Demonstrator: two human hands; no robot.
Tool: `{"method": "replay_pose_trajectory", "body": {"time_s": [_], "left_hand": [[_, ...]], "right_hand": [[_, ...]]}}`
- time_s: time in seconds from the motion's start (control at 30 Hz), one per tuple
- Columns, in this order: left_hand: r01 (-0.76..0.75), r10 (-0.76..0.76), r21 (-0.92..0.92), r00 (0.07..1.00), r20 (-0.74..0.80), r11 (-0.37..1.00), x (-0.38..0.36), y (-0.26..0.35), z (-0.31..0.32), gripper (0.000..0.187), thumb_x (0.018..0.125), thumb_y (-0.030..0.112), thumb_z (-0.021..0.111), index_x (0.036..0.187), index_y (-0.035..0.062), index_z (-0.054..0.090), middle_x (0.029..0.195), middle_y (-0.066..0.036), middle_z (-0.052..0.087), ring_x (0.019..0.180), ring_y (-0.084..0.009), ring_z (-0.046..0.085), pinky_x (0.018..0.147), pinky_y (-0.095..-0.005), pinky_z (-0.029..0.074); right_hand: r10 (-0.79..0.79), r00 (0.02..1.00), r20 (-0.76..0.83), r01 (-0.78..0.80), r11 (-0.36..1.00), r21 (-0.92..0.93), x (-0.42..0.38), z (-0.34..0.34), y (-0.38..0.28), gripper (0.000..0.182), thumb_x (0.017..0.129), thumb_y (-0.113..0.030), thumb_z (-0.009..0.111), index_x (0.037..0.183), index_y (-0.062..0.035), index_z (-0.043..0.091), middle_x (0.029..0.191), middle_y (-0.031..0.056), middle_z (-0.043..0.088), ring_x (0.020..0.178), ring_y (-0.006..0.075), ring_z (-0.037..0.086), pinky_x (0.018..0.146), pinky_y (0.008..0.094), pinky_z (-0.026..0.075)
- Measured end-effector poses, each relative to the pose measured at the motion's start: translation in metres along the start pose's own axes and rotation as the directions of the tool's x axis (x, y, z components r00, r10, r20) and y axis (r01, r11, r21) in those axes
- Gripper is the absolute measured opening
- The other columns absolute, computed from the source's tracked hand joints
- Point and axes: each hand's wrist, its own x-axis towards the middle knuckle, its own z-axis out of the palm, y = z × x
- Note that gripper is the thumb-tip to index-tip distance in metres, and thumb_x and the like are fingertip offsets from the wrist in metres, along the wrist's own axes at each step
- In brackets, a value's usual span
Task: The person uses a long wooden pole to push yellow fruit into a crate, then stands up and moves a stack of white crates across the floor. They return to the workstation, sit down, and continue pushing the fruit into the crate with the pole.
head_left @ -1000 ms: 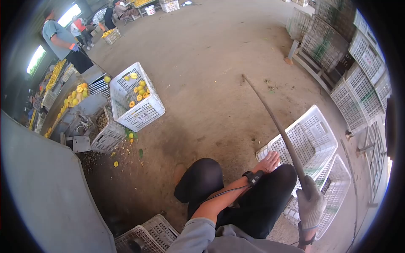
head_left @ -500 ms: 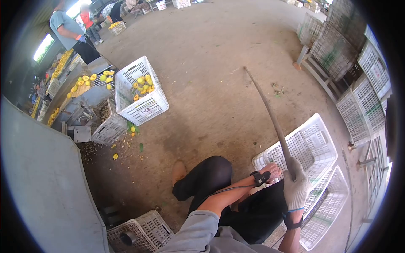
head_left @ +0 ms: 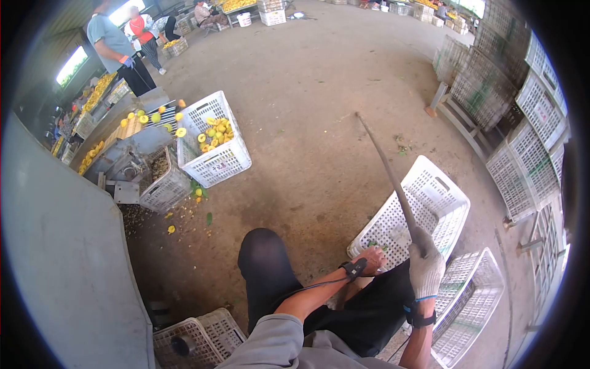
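In the head view my right hand, in a pale knit glove, is wrapped round the thick end of a long wooden stick. The stick slants up and away over the floor. My bare left hand is closed at the near rim of a white plastic crate, its fingertips partly hidden. That crate is tilted, and only bits of green show in its near corner. A second white crate lies just right of my gloved hand.
Ahead left, a white crate holds yellow halved fruit beside a sorting machine. A crate of pits stands under it. Stacked crates line the right. A grey panel fills the left. A co-worker stands beyond.
My left hand and the tilted crate have shifted left together, away from the second crate. My left knee has swung left. More fruit shows in the far crate.
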Motion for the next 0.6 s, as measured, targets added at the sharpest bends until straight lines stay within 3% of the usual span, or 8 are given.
{"method": "replay_pose_trajectory", "body": {"time_s": [0.1,0.13,0.23,0.33,0.6], "left_hand": [[0.055,-0.055,0.029,0.998,0.014,0.998,-0.01,0.005,-0.02,0.041,0.087,0.049,0.073,0.098,0.0096,0.067,0.099,-0.01,0.068,0.107,-0.028,0.063,0.087,-0.0441,0.049],[0.072,-0.072,0.038,0.997,0.008,0.997,-0.014,0.004,-0.021,0.042,0.087,0.049,0.072,0.099,0.0096,0.067,0.1,-0.01,0.068,0.108,-0.028,0.063,0.087,-0.0443,0.048],[0.134,-0.134,0.045,0.991,-0.001,0.99,-0.022,0.006,-0.022,0.043,0.089,0.051,0.071,0.102,0.0094,0.067,0.102,-0.01,0.068,0.109,-0.0284,0.062,0.087,-0.0445,0.048],[0.21,-0.211,0.04,0.977,0.013,0.977,-0.028,0.001,-0.017,0.045,0.09,0.052,0.069,0.103,0.0092,0.068,0.102,-0.01,0.068,0.108,-0.0288,0.062,0.086,-0.0445,0.048],[0.399,-0.403,0.071,0.913,0.057,0.914,-0.084,-0.007,-0.053,0.045,0.093,0.054,0.067,0.103,0.0097,0.069,0.102,-0.009,0.07,0.105,-0.028,0.063,0.086,-0.0448,0.048]], "right_hand": [[0.068,0.997,0.037,-0.071,0.992,0.103,0.006,0.0,0.002,0.043,0.093,-0.009,0.064,0.135,-0.0019,0.067,0.117,0.0205,0.076,0.106,0.0247,0.074,0.095,0.0383,0.055],[-0.053,0.998,-0.021,0.055,0.995,0.079,0.01,0.008,0.015,0.042,0.094,-0.01,0.062,0.135,-0.0023,0.068,0.105,0.0166,0.077,0.084,0.0171,0.071,0.076,0.0334,0.056],[0.053,0.998,0.034,-0.059,0.979,0.195,0.016,0.017,0.022,0.042,0.095,-0.011,0.062,0.135,-0.0034,0.068,0.091,0.0102,0.074,0.064,0.0104,0.062,0.057,0.0277,0.05],[0.057,0.996,0.072,-0.077,0.947,0.312,0.022,0.029,0.013,0.041,0.096,-0.012,0.062,0.136,-0.0044,0.068,0.082,0.0046,0.069,0.053,0.0046,0.052,0.047,0.0238,0.039],[0.06,0.983,0.175,-0.137,0.874,0.466,0.006,0.026,-0.011,0.04,0.097,-0.01,0.062,0.136,-0.005,0.068,0.086,0.0068,0.071,0.054,0.0058,0.054,0.046,0.0232,0.043]]}}
